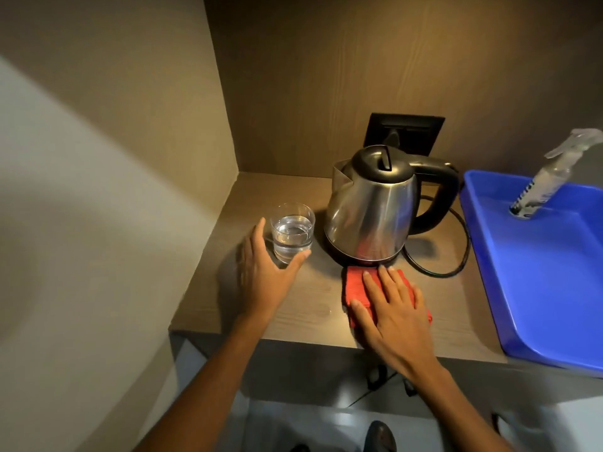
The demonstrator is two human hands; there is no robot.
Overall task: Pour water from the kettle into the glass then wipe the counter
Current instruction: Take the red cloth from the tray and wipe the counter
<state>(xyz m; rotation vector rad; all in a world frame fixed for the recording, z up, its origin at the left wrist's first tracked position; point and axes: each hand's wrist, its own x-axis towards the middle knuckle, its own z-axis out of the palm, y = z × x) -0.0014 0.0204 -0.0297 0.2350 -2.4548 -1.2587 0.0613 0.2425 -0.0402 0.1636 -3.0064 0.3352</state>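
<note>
R hand (396,309) flat on cloth (355,283)

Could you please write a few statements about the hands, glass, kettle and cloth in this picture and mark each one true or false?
1. The glass holds water. True.
2. The right hand is lifting the kettle by its handle. False: it lies flat on the red cloth, and the kettle stands on the counter.
3. The left hand is open beside the glass. True.
4. The spray bottle stands on the counter next to the glass. False: it stands in the blue tray on the right.
5. The kettle's lid is open. False: it is shut.
</note>
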